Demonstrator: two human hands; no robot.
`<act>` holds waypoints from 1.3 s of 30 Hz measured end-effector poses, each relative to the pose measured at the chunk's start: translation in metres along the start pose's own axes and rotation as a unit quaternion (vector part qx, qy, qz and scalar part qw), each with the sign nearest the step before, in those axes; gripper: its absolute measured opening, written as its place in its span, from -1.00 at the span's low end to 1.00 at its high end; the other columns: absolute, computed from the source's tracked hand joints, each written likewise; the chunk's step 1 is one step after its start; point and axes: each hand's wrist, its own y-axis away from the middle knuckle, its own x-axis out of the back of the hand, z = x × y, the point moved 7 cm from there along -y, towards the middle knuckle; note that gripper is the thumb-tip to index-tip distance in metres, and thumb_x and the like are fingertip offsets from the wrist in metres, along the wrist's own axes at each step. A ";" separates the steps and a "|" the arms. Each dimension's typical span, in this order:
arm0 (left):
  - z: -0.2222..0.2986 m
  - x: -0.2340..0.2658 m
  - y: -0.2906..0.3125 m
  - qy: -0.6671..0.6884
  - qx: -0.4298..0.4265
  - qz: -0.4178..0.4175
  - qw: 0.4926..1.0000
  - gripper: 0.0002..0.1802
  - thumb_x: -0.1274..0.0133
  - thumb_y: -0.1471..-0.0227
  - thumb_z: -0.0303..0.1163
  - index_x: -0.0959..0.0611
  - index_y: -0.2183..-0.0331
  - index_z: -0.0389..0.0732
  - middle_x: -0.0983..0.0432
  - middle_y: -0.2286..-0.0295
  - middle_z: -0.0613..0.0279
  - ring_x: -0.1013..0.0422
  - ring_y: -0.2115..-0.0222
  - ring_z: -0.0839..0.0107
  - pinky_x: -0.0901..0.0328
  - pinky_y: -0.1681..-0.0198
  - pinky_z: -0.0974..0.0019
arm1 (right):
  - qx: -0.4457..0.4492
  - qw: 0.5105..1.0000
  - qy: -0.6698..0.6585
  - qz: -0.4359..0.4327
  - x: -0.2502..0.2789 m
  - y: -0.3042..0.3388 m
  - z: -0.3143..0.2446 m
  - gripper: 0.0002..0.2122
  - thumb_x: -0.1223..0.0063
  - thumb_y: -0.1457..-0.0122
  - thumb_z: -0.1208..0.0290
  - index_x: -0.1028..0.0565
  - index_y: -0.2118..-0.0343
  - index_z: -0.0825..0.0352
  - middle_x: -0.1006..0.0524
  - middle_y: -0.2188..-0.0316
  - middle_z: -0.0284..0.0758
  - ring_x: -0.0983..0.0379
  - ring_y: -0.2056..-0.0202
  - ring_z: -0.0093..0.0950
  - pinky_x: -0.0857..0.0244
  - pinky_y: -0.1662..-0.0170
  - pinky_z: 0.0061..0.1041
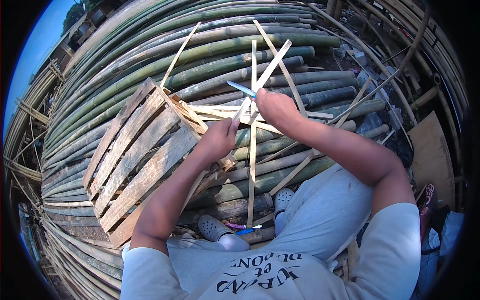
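Note:
My left hand (220, 137) is closed round the lower end of a pale split-bamboo strip (275, 61), which slants up to the right. Against the middle of that strip, my right hand (276, 107) grips a knife (240, 88). Its blade points left and crosses the strip near my right fingers, while the handle is mostly hidden in my fist. Just beneath both hands, several more pale strips lie crossed, among them one long upright strip (252, 170).
Left of my left forearm stands a tilted slatted wooden crate (140, 155). Rows of green and grey bamboo poles (210, 55) cover the ground. My grey clogs (214, 227) rest by the near poles. A flat board (432, 150) leans at the right.

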 end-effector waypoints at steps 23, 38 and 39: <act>0.011 -0.002 0.003 0.007 -0.002 -0.005 1.000 -0.54 0.21 -0.35 -0.15 -0.49 0.36 -0.39 -0.42 0.57 -0.03 -0.34 0.52 0.16 -0.26 0.34 0.09 | 0.122 0.989 0.070 0.037 0.008 -0.003 0.003 -0.80 0.09 -0.29 0.33 -0.35 0.41 0.36 -0.53 0.64 -0.14 -0.56 0.58 -0.19 -0.44 0.55 -0.25; 0.013 0.004 -0.001 0.004 0.019 -0.004 1.000 -0.55 0.20 -0.35 -0.16 -0.49 0.37 -0.38 -0.42 0.58 -0.02 -0.34 0.53 0.17 -0.26 0.34 0.10 | 0.048 0.998 0.034 0.036 0.003 0.001 0.003 -0.75 0.07 -0.30 0.25 -0.37 0.41 0.36 -0.55 0.66 -0.15 -0.57 0.57 -0.17 -0.42 0.57 -0.22; 0.013 0.003 0.001 0.013 0.006 -0.002 1.000 -0.55 0.20 -0.35 -0.16 -0.49 0.37 -0.38 -0.43 0.57 -0.03 -0.35 0.52 0.15 -0.26 0.34 0.09 | 0.108 0.993 0.056 0.009 0.001 0.004 -0.012 -0.75 0.08 -0.30 0.25 -0.37 0.40 0.36 -0.55 0.65 -0.14 -0.57 0.57 -0.16 -0.43 0.56 -0.22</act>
